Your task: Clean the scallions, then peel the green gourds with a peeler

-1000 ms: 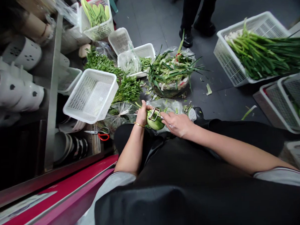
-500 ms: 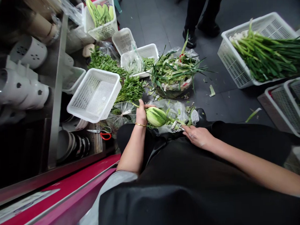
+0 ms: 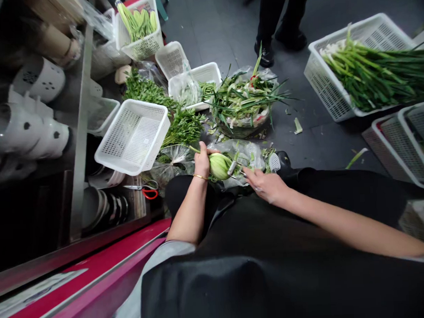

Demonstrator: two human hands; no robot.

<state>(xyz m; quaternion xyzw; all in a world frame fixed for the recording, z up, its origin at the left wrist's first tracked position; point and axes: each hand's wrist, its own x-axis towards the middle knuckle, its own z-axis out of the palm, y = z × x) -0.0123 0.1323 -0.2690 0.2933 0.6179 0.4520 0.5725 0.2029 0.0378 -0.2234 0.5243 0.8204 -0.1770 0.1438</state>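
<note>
My left hand [image 3: 202,161], with a thin bracelet at the wrist, grips a round green striped vegetable [image 3: 219,166] by its stem end. My right hand [image 3: 265,185] is closed around the handle of a metal peeler [image 3: 232,168], whose head is at the right side of the vegetable. Beneath them lies a clear plastic bag [image 3: 248,152] with green scraps on it. Pale areas show on the vegetable's skin.
A white basket [image 3: 132,136] stands at the left, near red-handled scissors [image 3: 150,193]. Beyond my hands are leafy greens [image 3: 184,125] and a heaped tub of trimmings [image 3: 244,101]. A basket of scallions [image 3: 377,72] is at right. A person's legs [image 3: 272,15] are ahead.
My right hand has moved left with the peeler, bringing its head to the vegetable. Less dark green shows on the vegetable now. The whole view has shifted slightly.
</note>
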